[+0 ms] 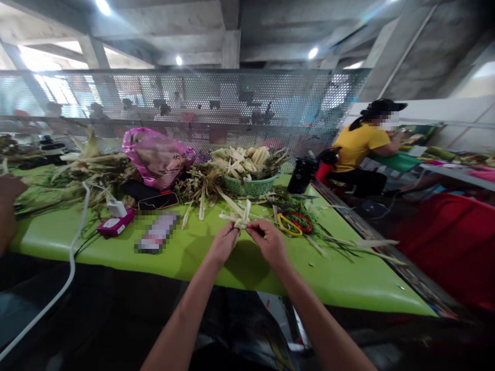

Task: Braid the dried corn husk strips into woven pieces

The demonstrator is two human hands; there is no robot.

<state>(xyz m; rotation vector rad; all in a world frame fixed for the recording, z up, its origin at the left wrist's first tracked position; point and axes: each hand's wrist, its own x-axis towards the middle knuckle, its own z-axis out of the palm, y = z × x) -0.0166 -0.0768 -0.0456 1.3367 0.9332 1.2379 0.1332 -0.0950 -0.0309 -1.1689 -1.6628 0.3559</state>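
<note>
Between my two hands, above the front of the green table (185, 268), is a small woven piece of pale plant strips (242, 220), with loose ends sticking up and to the left. My left hand (225, 242) is closed on its left side. Thumb and fingertips of my right hand (269, 242) pinch its right edge. Just right of that hand lie scissors (291, 225) with yellow and red handles, among green plant scraps. Behind the woven piece stands a green basket (251, 187) heaped with pale husk-like strips (240, 161).
Left lie a phone (158, 232), a magenta power strip (116, 222) with a white charger (116, 208), and a white cable (79, 232). A pink plastic bag (158, 159) and a dark bottle (300, 175) stand behind. Another person's hand (10, 190) is far left; a person in yellow (359, 147) sits right.
</note>
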